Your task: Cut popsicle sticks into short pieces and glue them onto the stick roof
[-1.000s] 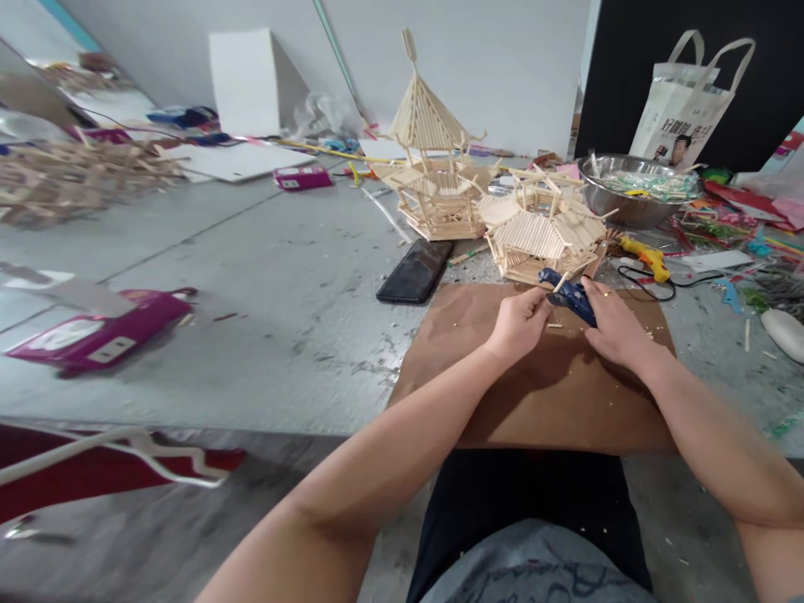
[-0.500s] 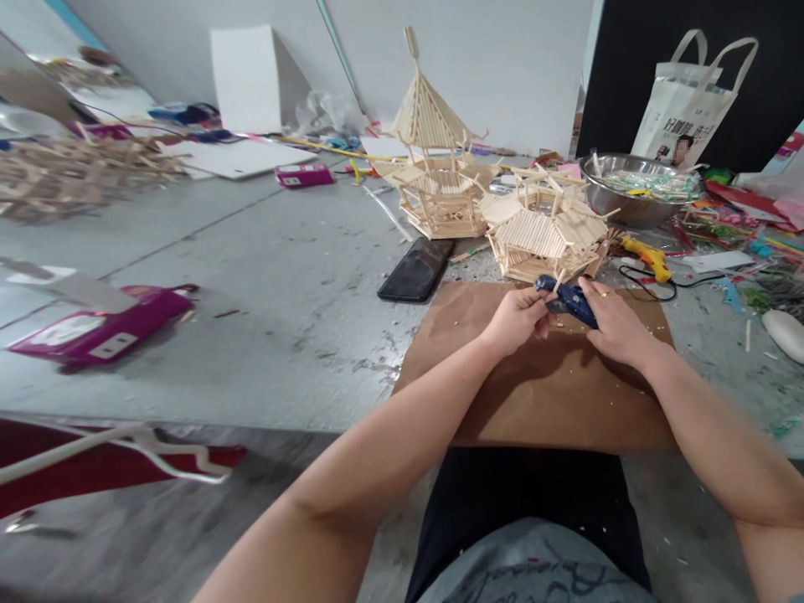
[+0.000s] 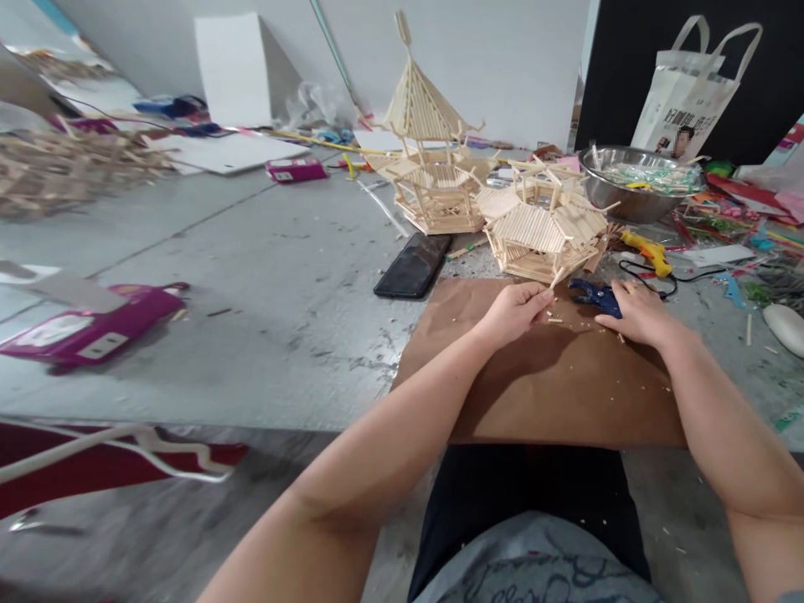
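My left hand (image 3: 516,313) pinches a short, thin wooden stick (image 3: 556,278), which points up and away from me. My right hand (image 3: 639,311) is wrapped around the handles of dark blue hand cutters (image 3: 594,296), low over the brown sheet, with the jaws pointing left toward the stick. A gap separates the jaws from the stick. Just beyond my hands stands a small open-topped stick pavilion (image 3: 540,222). Behind it to the left rises a taller stick pavilion (image 3: 433,167) with a pointed roof. Tiny wood offcuts lie scattered on the brown sheet (image 3: 533,394).
A black phone (image 3: 413,266) lies left of the sheet. To the right are a yellow glue gun (image 3: 650,253) with its cord, a metal bowl (image 3: 606,197) of small packets, and a white mouse (image 3: 784,331). Purple power strips (image 3: 104,339) and a heap of sticks (image 3: 69,172) occupy the left.
My right hand has drawn the blue cutters to the right, away from the stick in my left hand. A few small offcuts now show between the hands. The view has shifted slightly.
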`<state>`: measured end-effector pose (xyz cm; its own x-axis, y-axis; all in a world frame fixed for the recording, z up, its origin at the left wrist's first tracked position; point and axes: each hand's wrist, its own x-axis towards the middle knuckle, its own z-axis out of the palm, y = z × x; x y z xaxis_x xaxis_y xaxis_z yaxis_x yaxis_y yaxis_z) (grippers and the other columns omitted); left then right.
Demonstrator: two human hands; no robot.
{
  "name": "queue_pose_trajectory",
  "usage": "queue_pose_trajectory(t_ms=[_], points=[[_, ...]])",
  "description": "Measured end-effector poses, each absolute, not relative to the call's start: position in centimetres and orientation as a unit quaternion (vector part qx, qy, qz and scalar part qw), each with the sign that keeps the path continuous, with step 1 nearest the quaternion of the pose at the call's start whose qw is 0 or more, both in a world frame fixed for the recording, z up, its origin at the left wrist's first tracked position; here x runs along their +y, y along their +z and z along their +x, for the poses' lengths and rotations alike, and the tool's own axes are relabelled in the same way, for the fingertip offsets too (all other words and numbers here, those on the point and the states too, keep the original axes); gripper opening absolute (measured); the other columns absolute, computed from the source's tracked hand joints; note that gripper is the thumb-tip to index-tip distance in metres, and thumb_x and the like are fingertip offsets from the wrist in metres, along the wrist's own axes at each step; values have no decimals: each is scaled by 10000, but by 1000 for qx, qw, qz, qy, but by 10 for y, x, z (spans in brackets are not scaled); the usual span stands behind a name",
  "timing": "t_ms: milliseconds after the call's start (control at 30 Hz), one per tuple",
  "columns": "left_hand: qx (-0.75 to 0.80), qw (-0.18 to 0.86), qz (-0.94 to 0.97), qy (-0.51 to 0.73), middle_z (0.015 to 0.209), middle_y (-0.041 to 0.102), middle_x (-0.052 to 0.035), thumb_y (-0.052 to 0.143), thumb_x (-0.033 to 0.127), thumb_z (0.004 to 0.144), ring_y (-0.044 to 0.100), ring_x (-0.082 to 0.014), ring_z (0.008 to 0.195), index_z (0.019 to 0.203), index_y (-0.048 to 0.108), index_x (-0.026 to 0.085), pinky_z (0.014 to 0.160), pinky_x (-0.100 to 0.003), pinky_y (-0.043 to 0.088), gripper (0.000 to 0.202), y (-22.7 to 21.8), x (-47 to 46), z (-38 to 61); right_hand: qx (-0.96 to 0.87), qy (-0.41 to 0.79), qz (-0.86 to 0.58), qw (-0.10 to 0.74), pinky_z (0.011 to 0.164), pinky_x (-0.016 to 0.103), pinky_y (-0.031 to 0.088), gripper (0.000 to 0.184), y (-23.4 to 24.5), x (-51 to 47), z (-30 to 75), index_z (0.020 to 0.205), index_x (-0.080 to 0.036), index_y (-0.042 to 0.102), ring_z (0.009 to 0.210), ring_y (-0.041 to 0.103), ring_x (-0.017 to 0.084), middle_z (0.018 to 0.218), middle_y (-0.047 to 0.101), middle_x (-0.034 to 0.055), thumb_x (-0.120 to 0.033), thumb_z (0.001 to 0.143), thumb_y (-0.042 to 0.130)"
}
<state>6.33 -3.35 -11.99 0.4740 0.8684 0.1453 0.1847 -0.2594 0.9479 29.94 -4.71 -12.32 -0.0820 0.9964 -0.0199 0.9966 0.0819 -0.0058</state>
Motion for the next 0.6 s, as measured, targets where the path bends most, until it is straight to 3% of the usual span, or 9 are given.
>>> queue_pose_trajectory(t_ms=[100, 167, 300, 400, 467, 600], points=[[359, 426, 762, 330, 496, 444, 49, 428, 328, 846, 371, -52, 435, 605, 492, 150, 451, -183, 295, 307, -119, -34, 63, 734, -9, 679, -2, 977, 598, 265, 820, -121, -47, 298, 1363, -105, 353, 1239, 376, 400, 1363, 410, 230, -651, 756, 437], [350, 398, 789, 311, 501, 432, 51, 428, 327, 844, 377, -61, 461, 601, 486, 152, 477, -190, 301, 305, -119, -34, 63, 762, 32, 643, -66, 988, 585, 254, 731, -116, -50, 292, 1366, -114, 350, 1255, 365, 370, 1382, 397, 216, -590, 814, 406], [328, 384, 815, 286, 508, 416, 53, 421, 328, 845, 384, -74, 493, 599, 464, 159, 508, -200, 309, 301, -119, -35, 66, 828, 91, 520, -188, 1034, 447, 252, 490, -106, -60, 270, 1328, -151, 424, 1247, 390, 248, 1350, 463, 139, -391, 911, 332], [307, 381, 826, 280, 519, 436, 49, 421, 300, 841, 406, -80, 511, 605, 458, 160, 530, -202, 327, 277, -120, -36, 67, 861, 111, 458, -191, 1030, 425, 239, 393, -106, -64, 257, 1194, -198, 564, 1131, 485, 218, 1182, 604, 89, -350, 926, 320], [301, 376, 831, 279, 525, 446, 46, 413, 287, 846, 420, -84, 521, 618, 471, 158, 541, -200, 339, 268, -120, -37, 68, 869, 120, 441, -191, 984, 401, 289, 374, -109, -64, 253, 1093, -201, 623, 1012, 536, 205, 1035, 663, 76, -332, 932, 312], [322, 313, 851, 273, 576, 505, 28, 418, 257, 853, 459, -88, 553, 679, 535, 142, 558, -196, 347, 239, -122, -38, 70, 869, 151, 416, -220, 798, 335, 374, 355, -114, -61, 253, 882, -179, 664, 812, 543, 194, 829, 675, 74, -340, 923, 350]])
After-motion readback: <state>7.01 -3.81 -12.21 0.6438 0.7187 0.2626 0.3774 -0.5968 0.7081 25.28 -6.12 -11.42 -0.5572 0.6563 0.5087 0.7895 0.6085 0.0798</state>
